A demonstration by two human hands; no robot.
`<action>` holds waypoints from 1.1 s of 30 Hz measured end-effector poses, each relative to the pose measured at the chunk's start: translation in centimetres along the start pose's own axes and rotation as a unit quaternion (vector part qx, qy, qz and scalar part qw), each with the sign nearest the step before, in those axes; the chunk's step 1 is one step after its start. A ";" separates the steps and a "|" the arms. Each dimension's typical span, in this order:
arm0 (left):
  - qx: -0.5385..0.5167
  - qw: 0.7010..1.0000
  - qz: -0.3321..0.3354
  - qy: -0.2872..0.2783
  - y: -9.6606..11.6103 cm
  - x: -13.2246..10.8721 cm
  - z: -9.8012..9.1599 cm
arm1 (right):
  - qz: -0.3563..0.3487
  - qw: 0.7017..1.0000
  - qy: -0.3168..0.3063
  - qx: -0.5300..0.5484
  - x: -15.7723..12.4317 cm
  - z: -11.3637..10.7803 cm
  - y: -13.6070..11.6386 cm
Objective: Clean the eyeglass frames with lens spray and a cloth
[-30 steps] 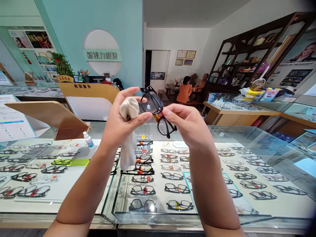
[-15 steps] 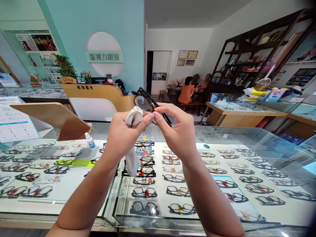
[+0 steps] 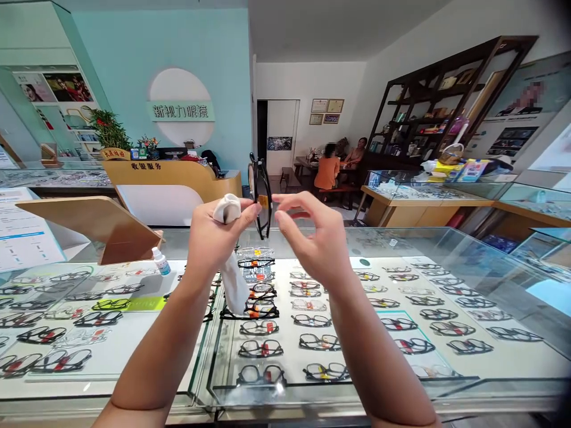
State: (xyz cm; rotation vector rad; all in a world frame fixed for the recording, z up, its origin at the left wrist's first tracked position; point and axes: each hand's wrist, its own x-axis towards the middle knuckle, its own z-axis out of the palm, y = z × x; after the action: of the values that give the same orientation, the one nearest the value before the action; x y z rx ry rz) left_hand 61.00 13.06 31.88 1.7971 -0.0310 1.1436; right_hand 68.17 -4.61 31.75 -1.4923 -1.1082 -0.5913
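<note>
My left hand [image 3: 218, 229] is closed, pinching a pair of black-framed eyeglasses [image 3: 263, 205] by one side, above the glass counter. The glasses stand on edge with an orange tag on a lens. Bunched in the same hand is a white cleaning cloth [image 3: 235, 288], its loose end hanging below the palm. Just right of the glasses is my right hand [image 3: 314, 238], thumb and fingers apart, holding nothing. Its index fingertip is very close to the frame; whether it touches I cannot tell.
Below lies a glass display case [image 3: 383, 362] with rows of eyeglasses. A small white spray bottle [image 3: 161, 261] stands on the left part, near a tilted wooden board [image 3: 89, 223]. Further back are a yellow reception desk [image 3: 169, 175] and a seated person in orange [image 3: 328, 172].
My right hand has let go of the glasses and moved slightly right. The glasses have turned from slanted to nearly upright on edge in my left hand. The view has shifted a little.
</note>
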 end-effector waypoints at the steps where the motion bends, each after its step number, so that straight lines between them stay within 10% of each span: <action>1: 0.014 1.000 0.006 -0.007 0.0 0.2 -0.3 | 0.028 0.999 0.023 0.022 -0.1 0.0 1.0; 4: 0.055 0.998 0.024 -0.032 -0.2 0.6 -0.9 | 0.114 0.988 0.100 0.016 -1.5 0.3 5.9; 16: 0.296 0.937 -0.013 -0.186 -1.8 1.0 -1.7 | 0.439 0.893 0.024 0.101 -12.5 0.2 23.3; 23: 0.448 0.849 -0.020 -0.279 -5.8 4.4 0.3 | 0.470 0.869 -0.023 0.154 -13.5 -0.4 26.2; 26: 0.509 0.768 -0.027 -0.388 -8.9 7.4 2.2 | 0.471 0.864 -0.026 0.174 -13.7 -0.5 26.3; 33: 0.543 0.690 -0.062 -0.474 -16.9 10.0 5.9 | 0.477 0.855 -0.005 0.202 -13.1 -0.5 26.0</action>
State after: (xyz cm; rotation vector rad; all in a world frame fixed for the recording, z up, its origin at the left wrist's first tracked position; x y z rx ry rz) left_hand 78.60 22.08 26.52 3.2175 0.2024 -0.1589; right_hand 85.42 -7.37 8.45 -1.4426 -0.3397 0.3346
